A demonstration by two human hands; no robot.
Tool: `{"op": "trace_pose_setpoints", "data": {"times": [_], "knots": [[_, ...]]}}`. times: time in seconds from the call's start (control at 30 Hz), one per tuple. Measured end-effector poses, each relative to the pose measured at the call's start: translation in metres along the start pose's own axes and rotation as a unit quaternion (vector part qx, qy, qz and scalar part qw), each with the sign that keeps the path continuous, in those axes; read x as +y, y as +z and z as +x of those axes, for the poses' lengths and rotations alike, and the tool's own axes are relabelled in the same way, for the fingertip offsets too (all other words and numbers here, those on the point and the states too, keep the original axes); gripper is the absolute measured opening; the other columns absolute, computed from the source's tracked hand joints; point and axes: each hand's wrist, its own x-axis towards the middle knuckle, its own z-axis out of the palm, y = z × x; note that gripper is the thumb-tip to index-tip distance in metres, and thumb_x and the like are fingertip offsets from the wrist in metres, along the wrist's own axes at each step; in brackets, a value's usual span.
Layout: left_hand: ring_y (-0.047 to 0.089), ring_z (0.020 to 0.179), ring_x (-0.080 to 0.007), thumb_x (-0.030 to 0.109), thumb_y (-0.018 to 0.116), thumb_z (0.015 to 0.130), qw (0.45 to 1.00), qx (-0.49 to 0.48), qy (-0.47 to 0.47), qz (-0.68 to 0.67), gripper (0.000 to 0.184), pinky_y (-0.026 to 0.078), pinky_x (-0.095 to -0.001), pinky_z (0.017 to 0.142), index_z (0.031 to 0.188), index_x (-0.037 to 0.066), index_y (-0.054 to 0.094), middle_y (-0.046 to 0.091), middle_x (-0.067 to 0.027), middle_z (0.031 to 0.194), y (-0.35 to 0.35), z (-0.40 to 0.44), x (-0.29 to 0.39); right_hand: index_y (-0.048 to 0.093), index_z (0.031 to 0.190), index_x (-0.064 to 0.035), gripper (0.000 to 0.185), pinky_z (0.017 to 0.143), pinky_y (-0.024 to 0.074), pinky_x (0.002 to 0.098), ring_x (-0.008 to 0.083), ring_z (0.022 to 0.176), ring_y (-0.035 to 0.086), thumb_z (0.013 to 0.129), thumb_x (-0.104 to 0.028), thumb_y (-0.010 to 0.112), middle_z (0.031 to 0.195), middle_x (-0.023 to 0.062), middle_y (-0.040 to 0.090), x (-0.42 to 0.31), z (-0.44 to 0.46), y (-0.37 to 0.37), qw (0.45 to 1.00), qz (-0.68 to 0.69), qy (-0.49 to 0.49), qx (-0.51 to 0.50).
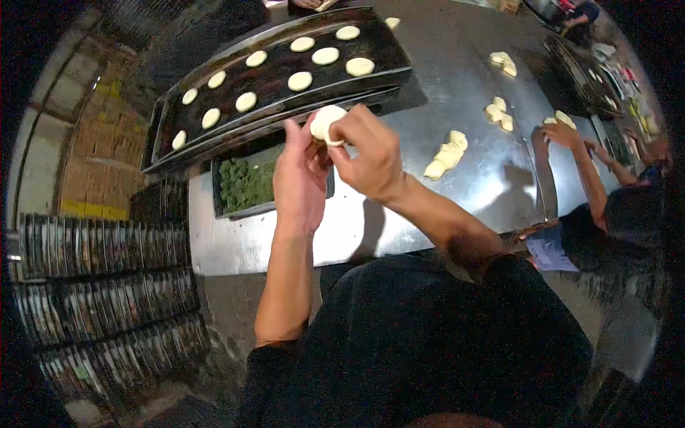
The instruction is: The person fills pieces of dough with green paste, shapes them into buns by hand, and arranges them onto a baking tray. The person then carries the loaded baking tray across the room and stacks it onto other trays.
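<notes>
Between my two hands is a pale ball of dough [328, 123], above the front edge of a black tray. My left hand [302, 175] is upright and supports the dough from the left, its fingers partly hidden behind it. The fingers of my right hand [367, 152] are curled and pinch the dough's right side. Flat pale dough rounds [300, 81] lie spaced out on the black tray [278, 114]. Below it, a smaller dark tray [244, 212] holds a green filling [246, 182].
Dough pieces [447, 155] lie on the metal table [428, 207] to the right. A co-worker's hand [564, 134] touches dough at the right. Another person's hands [308, 3] show at the top. Racks of stacked trays [107, 250] stand at the left.
</notes>
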Motion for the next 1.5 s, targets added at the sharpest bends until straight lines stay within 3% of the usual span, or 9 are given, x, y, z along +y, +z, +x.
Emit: {"op": "trace_pose_setpoints", "data": {"times": [0.2, 0.37, 0.4, 0.5, 0.53, 0.67, 0.93, 1.13, 1.5], "knots": [[0.063, 0.071, -0.0137, 0.005, 0.044, 0.098, 0.987, 0.008, 0.043, 0.153, 0.035, 0.051, -0.0247, 0.057, 0.131, -0.003, 0.049, 0.067, -0.0115, 0.095, 0.010, 0.008, -0.026, 0.062, 0.097, -0.0041, 0.025, 0.077, 0.0483, 0.0410, 0.0329, 0.086, 0.059, 0.072, 0.000, 0.059, 0.098, 0.0152, 0.059, -0.009, -0.030, -0.050, 0.995, 0.087, -0.023, -0.041], [0.064, 0.057, -0.0159, 0.011, 0.046, 0.094, 0.907, -0.245, -0.167, 0.298, 0.031, 0.051, -0.0274, 0.054, 0.120, 0.001, 0.060, 0.066, -0.0068, 0.070, -0.033, 0.001, -0.114, 0.058, 0.112, -0.0023, 0.030, 0.079, 0.0507, 0.0408, 0.0386, 0.088, 0.061, 0.083, -0.010, 0.060, 0.098, 0.0184, 0.062, 0.032, -0.096, -0.083, 0.956, 0.019, 0.260, -0.137], [0.064, 0.057, -0.0155, 0.012, 0.049, 0.094, 0.777, -0.252, -0.088, 0.570, 0.024, 0.052, -0.0292, 0.055, 0.099, 0.000, 0.069, 0.065, -0.0068, 0.062, -0.053, 0.018, -0.125, 0.058, 0.115, -0.0019, 0.033, 0.081, 0.0510, 0.0410, 0.0366, 0.092, 0.062, 0.083, -0.010, 0.059, 0.104, 0.0196, 0.063, 0.051, -0.158, -0.096, 0.904, -0.046, 0.398, -0.151], [0.067, 0.072, -0.0352, 0.032, 0.068, 0.077, 0.692, -0.178, 0.220, 0.665, 0.027, 0.054, -0.0434, 0.067, 0.085, 0.006, 0.073, 0.069, -0.0161, 0.076, -0.111, 0.094, -0.220, 0.067, 0.099, -0.0057, 0.046, 0.072, 0.0458, 0.0491, 0.0350, 0.080, 0.057, 0.063, -0.034, 0.072, 0.084, 0.0100, 0.059, 0.115, -0.294, -0.076, 0.911, -0.296, 0.189, -0.217], [0.067, 0.078, -0.0381, 0.041, 0.071, 0.074, 0.686, -0.135, 0.035, 0.714, 0.037, 0.053, -0.0481, 0.072, 0.084, 0.005, 0.073, 0.068, -0.0194, 0.081, -0.066, 0.085, -0.198, 0.067, 0.105, -0.0062, 0.047, 0.073, 0.0422, 0.0479, 0.0348, 0.083, 0.055, 0.064, -0.030, 0.070, 0.086, 0.0109, 0.059, 0.082, -0.262, -0.059, 0.922, -0.282, 0.119, -0.237], [0.066, 0.082, -0.0398, 0.028, 0.071, 0.075, 0.689, -0.216, 0.072, 0.688, 0.027, 0.053, -0.0473, 0.072, 0.081, 0.002, 0.069, 0.067, -0.0227, 0.085, -0.003, 0.102, -0.260, 0.059, 0.115, -0.0034, 0.050, 0.081, 0.0392, 0.0421, 0.0311, 0.100, 0.051, 0.074, -0.030, 0.071, 0.100, 0.0130, 0.059, 0.129, -0.244, 0.003, 0.967, -0.048, 0.134, -0.213], [0.063, 0.094, -0.0406, 0.014, 0.063, 0.076, 0.828, -0.204, 0.102, 0.513, 0.015, 0.050, -0.0474, 0.081, 0.088, 0.005, 0.066, 0.067, -0.0202, 0.090, 0.003, 0.098, -0.282, 0.038, 0.134, 0.0014, 0.053, 0.104, 0.0345, 0.0472, 0.0326, 0.120, 0.046, 0.091, -0.024, 0.054, 0.117, 0.0166, 0.053, 0.112, -0.301, -0.014, 0.920, -0.260, 0.104, -0.273], [0.064, 0.086, -0.0381, 0.018, 0.059, 0.072, 0.601, -0.099, 0.050, 0.792, 0.018, 0.051, -0.0465, 0.078, 0.081, 0.010, 0.073, 0.068, -0.0192, 0.087, -0.094, 0.135, -0.207, 0.061, 0.085, -0.0052, 0.018, 0.076, 0.0412, 0.0489, 0.0324, 0.094, 0.051, 0.072, -0.014, 0.069, 0.096, 0.0140, 0.056, 0.106, -0.234, -0.047, 0.940, -0.264, 0.090, -0.197], [0.061, 0.094, -0.0289, -0.012, 0.048, 0.075, 0.855, 0.058, 0.073, 0.510, 0.047, 0.051, -0.0305, 0.081, 0.118, 0.004, 0.061, 0.057, -0.0153, 0.102, -0.163, -0.018, -0.125, 0.062, 0.111, -0.0068, 0.047, 0.095, 0.0302, 0.0542, 0.0334, 0.111, 0.043, 0.071, -0.028, 0.074, 0.114, 0.0133, 0.049, 0.063, -0.219, -0.067, 0.899, -0.166, 0.198, -0.354]]}}
